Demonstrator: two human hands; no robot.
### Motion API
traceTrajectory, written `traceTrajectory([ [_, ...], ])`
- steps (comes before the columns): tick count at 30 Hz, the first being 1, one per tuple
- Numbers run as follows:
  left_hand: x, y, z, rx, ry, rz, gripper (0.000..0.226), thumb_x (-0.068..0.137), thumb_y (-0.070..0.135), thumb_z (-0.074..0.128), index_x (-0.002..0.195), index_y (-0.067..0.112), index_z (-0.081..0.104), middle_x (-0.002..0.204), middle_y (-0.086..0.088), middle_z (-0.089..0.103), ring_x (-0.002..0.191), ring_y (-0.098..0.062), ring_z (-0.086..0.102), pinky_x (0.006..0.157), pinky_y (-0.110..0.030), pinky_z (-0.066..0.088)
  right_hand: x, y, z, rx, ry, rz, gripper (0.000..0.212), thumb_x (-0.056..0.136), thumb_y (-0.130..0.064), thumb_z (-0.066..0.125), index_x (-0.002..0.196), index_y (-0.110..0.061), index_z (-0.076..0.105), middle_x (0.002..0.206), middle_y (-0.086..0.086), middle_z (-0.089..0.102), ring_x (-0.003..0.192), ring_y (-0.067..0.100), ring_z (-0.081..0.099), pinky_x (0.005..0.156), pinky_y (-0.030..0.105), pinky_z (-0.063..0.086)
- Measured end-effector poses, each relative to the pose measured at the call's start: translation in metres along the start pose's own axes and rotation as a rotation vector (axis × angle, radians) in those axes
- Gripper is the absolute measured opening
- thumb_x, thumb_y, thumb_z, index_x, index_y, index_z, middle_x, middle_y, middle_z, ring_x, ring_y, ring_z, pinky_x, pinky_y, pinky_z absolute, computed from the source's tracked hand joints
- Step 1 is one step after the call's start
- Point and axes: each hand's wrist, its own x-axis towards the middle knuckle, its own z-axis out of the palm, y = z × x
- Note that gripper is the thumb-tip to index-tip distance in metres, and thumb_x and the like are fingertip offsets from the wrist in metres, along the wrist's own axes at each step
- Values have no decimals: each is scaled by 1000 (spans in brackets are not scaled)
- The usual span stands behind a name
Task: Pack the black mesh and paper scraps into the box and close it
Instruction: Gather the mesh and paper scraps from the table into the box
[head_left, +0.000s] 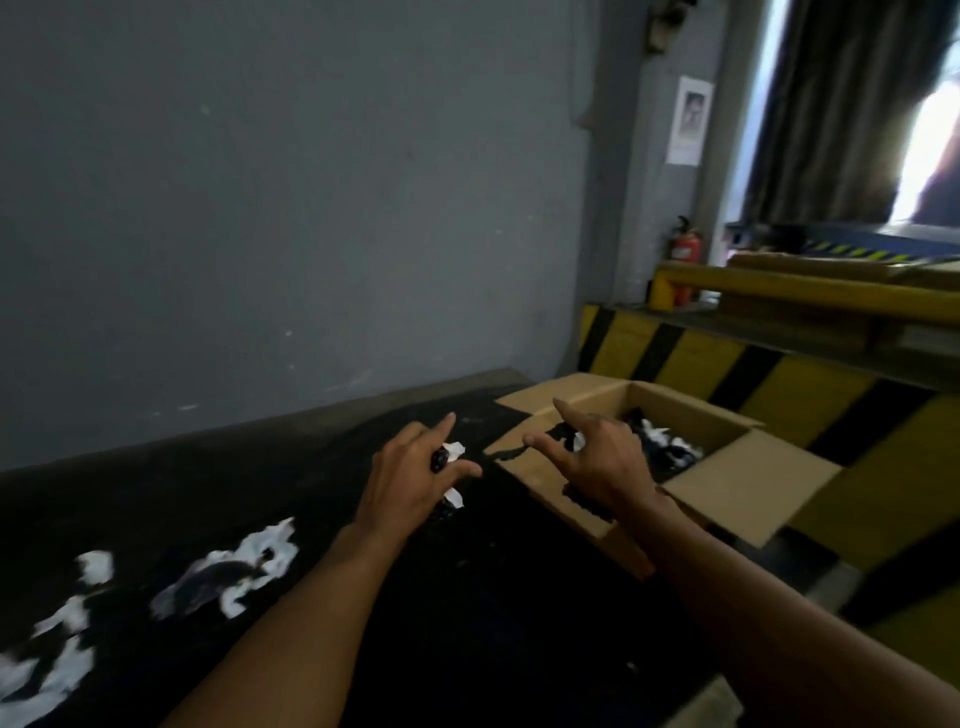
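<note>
Clutching black mesh (439, 460) and paper scraps (456, 450) in its curled fingers, the left hand (410, 483) hung above the table (467, 623) beside the open box (737, 483), over which the right hand (602, 467) gripped more mesh.

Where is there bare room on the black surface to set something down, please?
Bare black surface lies between the forearms, and in the far strip along the wall left of the box. Crowded: paper scraps at the near left; left hand and right hand by the box's flap.
</note>
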Motion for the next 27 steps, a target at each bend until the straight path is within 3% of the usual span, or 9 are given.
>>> traceTrajectory([
  [4, 39, 49, 65, -32, -30, 57, 76, 75, 52, 71, 138, 16, 50, 103, -2, 58, 92, -16, 56, 79, -30, 47, 17, 80, -39, 11, 28, 51, 81, 76, -79, 47, 140, -29, 47, 117, 3, 68, 107, 23, 61, 82, 36, 48],
  [9, 83, 108, 150, -71, -22, 49, 72, 76, 51, 72, 136, 14, 53, 120, -9, 60, 108, -25, 57, 91, -37, 47, 39, 181, -75, -26, 97, 62, 70, 79, -73, 52, 131, -26, 55, 110, 3, 71, 96, 24, 65, 76, 37, 54],
  [14, 126, 151, 213, -79, 28, 21, 69, 79, 51, 70, 136, 16, 54, 121, -7, 59, 110, -23, 55, 87, -32, 43, 74, 254, -85, -50, 106, 70, 82, 76, -81, 44, 137, -26, 50, 122, 4, 66, 110, 22, 62, 88, 38, 52],
  [23, 202, 136, 276, 22, 30, -41, 69, 80, 55, 67, 137, 19, 52, 110, -5, 58, 101, -22, 56, 83, -37, 49, 152, 301, -41, 19, 35, 17, 73, 82, -74, 47, 137, -26, 50, 122, 5, 66, 112, 23, 60, 92, 43, 50],
  [27, 233, 115, 302, 48, 33, -91, 67, 80, 57, 65, 134, 20, 54, 111, -7, 59, 101, -25, 58, 83, -39, 50, 181, 319, -19, 2, 15, -9, 66, 85, -70, 47, 134, -26, 53, 120, 4, 67, 106, 21, 62, 85, 36, 50],
])
